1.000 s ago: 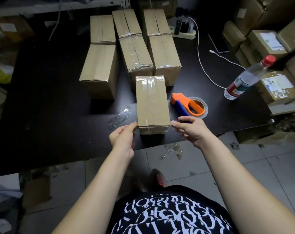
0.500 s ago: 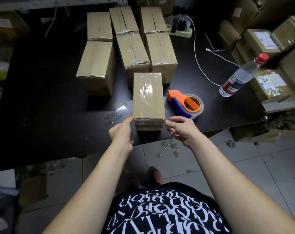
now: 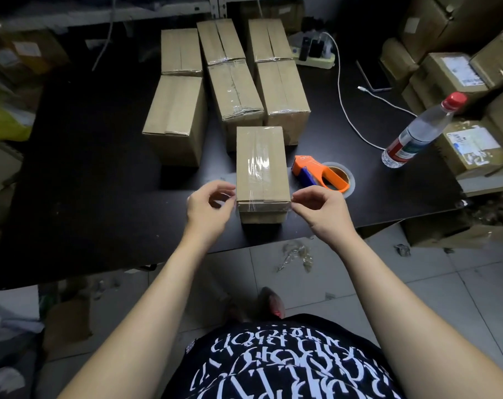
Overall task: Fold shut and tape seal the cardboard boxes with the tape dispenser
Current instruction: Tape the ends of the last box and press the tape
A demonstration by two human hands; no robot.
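On the dark table (image 3: 100,182), by its near edge, dispenser (image 3: 320,174) just right of the box (image 3: 261,165), my left hand (image 3: 208,204) and right hand (image 3: 320,207) pinch the tape (image 3: 262,207) ends at its near corners; best pull taut, then press down.

Left hand (image 3: 208,207), right hand (image 3: 320,207): onto tape (image 3: 254,206)

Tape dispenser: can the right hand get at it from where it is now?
Probably yes. The tape dispenser lies on the table just beyond the right hand, right of the nearest box, with nothing between. It must first release the tape strip pinched at the box's corner.
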